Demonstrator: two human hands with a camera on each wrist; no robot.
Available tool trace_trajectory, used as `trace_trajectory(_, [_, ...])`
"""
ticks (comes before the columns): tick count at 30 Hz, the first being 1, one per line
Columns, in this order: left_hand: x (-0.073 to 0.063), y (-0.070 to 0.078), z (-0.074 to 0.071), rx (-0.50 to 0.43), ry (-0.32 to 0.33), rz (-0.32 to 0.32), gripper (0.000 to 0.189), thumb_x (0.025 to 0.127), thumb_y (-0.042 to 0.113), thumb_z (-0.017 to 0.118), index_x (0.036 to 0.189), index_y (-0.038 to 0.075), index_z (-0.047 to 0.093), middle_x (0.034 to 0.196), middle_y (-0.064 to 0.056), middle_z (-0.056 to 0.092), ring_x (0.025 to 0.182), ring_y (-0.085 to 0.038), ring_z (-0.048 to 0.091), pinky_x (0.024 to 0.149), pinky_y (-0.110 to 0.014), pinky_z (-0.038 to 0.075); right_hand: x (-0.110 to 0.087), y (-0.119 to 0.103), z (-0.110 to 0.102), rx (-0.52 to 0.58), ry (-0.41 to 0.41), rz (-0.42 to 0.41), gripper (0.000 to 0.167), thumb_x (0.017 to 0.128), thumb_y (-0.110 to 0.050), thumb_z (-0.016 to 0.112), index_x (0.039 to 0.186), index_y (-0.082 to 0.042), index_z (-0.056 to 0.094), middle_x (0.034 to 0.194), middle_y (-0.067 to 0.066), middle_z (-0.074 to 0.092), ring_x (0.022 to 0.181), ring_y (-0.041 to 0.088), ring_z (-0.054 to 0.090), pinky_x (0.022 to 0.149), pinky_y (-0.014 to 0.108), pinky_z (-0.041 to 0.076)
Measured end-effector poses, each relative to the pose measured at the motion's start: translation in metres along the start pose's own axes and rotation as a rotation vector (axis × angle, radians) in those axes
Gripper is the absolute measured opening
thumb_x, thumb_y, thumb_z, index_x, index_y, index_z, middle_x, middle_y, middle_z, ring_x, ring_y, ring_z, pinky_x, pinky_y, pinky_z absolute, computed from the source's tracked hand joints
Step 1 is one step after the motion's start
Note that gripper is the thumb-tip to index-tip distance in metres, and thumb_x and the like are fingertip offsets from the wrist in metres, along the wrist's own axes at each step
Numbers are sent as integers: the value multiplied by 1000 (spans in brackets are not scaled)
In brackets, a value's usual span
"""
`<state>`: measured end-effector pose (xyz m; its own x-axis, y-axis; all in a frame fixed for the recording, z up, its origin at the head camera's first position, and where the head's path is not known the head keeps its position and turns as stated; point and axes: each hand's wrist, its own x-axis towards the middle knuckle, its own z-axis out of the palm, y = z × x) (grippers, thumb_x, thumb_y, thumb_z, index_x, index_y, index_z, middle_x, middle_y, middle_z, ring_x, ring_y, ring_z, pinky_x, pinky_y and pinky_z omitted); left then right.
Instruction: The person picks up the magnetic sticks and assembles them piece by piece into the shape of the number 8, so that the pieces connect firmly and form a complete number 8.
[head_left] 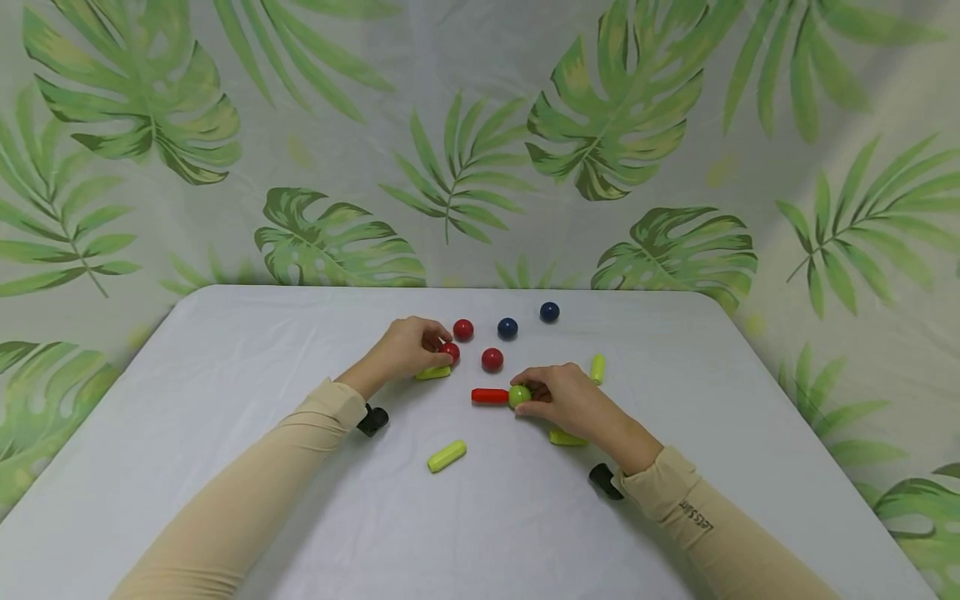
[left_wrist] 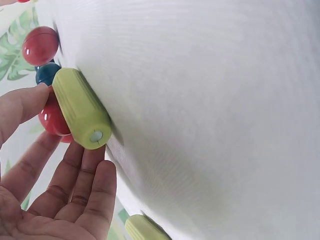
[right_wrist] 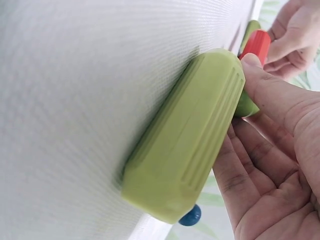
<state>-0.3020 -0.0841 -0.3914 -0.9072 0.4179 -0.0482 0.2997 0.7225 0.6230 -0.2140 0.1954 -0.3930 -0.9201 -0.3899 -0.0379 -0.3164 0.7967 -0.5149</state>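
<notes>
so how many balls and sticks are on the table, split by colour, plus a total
Red balls: 3
Dark blue balls: 2
Green ball: 1
Yellow-green sticks: 4
Red stick: 1
Total: 11

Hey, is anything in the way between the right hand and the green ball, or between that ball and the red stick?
Nothing visible. The right hand pinches the green ball, and the end of the red stick appears to meet the ball, with no other thing between them.
</notes>
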Motion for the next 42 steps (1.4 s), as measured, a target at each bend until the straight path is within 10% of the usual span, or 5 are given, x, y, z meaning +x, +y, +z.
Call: trace_trajectory(42, [-20,19,2,-34,68,118,30,94,23,84,121,12,77,105,-5,77,98,-22,66,89,-35,56,0,2,2,-14,7,2,37,94,-23,85,128,-10,76,102,-2,78,89,8,69,88,31,62])
